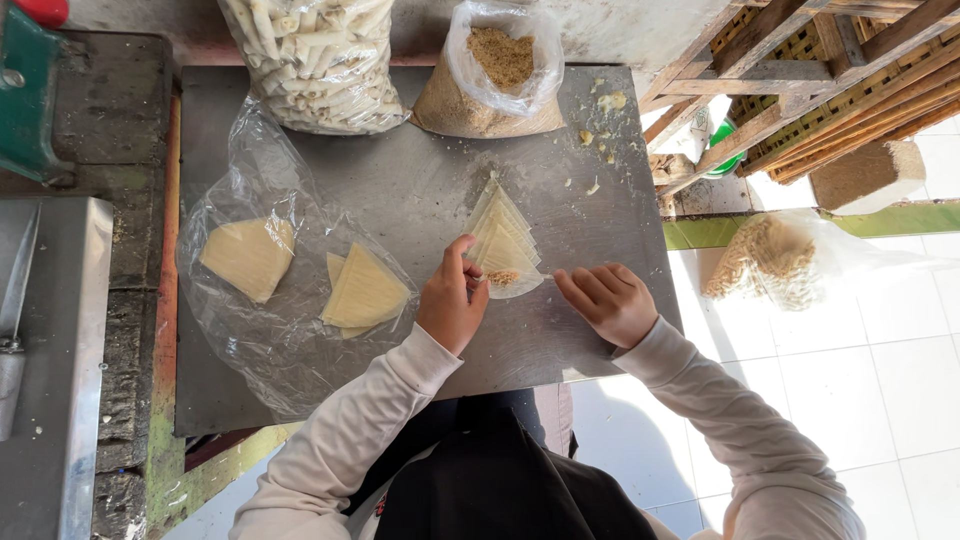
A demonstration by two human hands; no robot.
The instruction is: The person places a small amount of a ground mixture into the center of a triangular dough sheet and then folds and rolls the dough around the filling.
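A fanned stack of pale triangular pastry wrappers (500,228) lies on the grey metal worktop (400,190). A small heap of brown crumbly filling (503,277) sits on the near end of the top wrapper. My left hand (452,300) pinches the wrapper's near left edge beside the filling. My right hand (608,298) rests on the worktop to the right, its fingertips touching the wrapper's near right corner.
A clear plastic sheet (270,340) at left carries two more piles of wrappers (250,256) (363,293). At the back stand a bag of rolled pastries (320,60) and an open bag of brown filling (495,75). Wooden crates (820,70) are at right over white floor tiles.
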